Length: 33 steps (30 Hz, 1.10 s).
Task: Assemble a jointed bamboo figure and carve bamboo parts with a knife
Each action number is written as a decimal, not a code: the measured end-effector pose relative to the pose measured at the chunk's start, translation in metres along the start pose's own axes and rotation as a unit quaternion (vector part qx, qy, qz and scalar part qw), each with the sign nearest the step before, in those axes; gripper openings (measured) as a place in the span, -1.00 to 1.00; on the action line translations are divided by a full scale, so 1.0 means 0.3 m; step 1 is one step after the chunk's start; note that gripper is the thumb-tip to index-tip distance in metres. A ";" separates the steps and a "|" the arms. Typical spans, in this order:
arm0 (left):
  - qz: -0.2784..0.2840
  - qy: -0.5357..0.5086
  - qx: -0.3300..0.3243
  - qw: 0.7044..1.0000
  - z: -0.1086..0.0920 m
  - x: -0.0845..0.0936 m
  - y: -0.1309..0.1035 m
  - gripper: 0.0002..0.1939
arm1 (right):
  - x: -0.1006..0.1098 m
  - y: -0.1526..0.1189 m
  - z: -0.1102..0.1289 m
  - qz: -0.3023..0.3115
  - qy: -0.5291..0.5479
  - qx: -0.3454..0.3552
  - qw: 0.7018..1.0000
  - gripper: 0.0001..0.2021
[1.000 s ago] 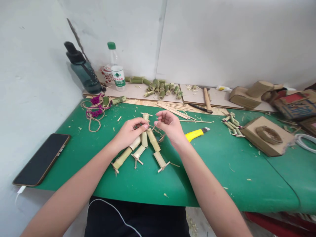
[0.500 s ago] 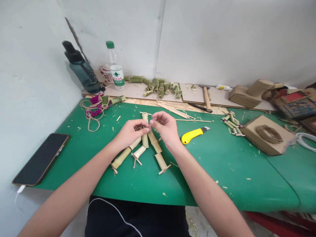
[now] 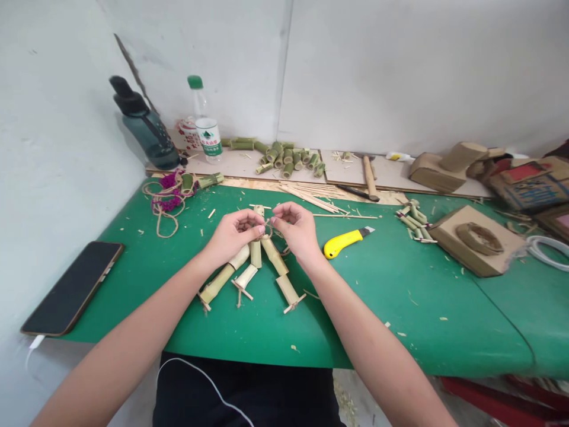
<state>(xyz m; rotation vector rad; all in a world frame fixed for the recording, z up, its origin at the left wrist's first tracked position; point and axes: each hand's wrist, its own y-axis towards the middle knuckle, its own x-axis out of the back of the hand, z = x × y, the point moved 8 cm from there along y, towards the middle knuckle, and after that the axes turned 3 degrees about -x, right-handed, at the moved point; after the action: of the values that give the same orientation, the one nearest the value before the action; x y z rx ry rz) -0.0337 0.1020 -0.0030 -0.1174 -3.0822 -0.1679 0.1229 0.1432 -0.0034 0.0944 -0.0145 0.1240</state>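
My left hand [image 3: 232, 236] and my right hand [image 3: 297, 230] are close together over the green table, fingertips pinched on a thin brown twine [image 3: 268, 228] whose loop shows between them. Just beneath lies a jointed figure of bamboo tubes [image 3: 275, 258], several pieces fanned towards me. Small crossed sticks [image 3: 242, 289] are tied at the lower ends of its limbs. My left hand hides part of the upper joints. Right of my right hand rests a yellow utility knife [image 3: 344, 242] with its blade out.
Behind are cut bamboo tubes [image 3: 288, 169], thin sticks [image 3: 311, 196] and a hammer [image 3: 370, 178]. Bottles [image 3: 208, 139] stand at the back left, above purple-and-tan cord [image 3: 166, 201]. A phone [image 3: 73, 287] lies left; a cardboard piece [image 3: 475, 240] sits right, beside a small bamboo bundle [image 3: 415, 219].
My hands have drawn slightly apart and up from the figure, and the twine loop between them shows more clearly. The view has shifted slightly.
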 end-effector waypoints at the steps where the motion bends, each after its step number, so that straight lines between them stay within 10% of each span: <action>1: -0.005 -0.013 0.004 1.000 -0.001 0.002 0.000 -0.70 | 0.001 0.001 0.001 -0.001 -0.012 0.004 1.000 -0.84; 12: -0.084 -0.031 0.005 0.996 -0.017 0.055 0.003 -0.71 | -0.036 -0.016 0.011 0.051 0.037 -0.025 0.998 -0.79; 24: 0.032 0.144 -0.081 0.986 -0.036 -0.011 -0.012 -0.88 | -0.024 -0.018 -0.019 0.014 0.091 -0.071 0.993 -0.64; 33: -0.009 0.050 -0.035 0.998 0.012 0.017 0.003 -0.74 | -0.043 -0.037 0.004 0.050 0.137 -0.096 0.985 -0.62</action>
<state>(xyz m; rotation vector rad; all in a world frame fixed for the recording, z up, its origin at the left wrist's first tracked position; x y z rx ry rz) -0.0389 0.1035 -0.0061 -0.0817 -2.9789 -0.2736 0.1115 0.1306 -0.0036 -0.1168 0.2441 0.2344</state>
